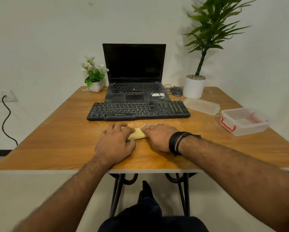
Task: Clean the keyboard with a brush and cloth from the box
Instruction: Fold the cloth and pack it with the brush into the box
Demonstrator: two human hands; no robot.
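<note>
From the head camera, our left hand (114, 144) and right hand (158, 137) lie flat, fingers fairly straight, pressing a folded yellow cloth (138, 133) onto the table (56, 139). Its long axis runs from 8 to 2 o'clock. The keyboard (138, 110) lies at 12 o'clock, lengthwise from 9 to 3; the open box (244, 121) sits at 2.

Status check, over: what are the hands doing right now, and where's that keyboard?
Left hand and right hand both flat on yellow cloth, table's near side. Keyboard just beyond, untouched. Box open at right. No brush seen. Nothing blocking.
</note>
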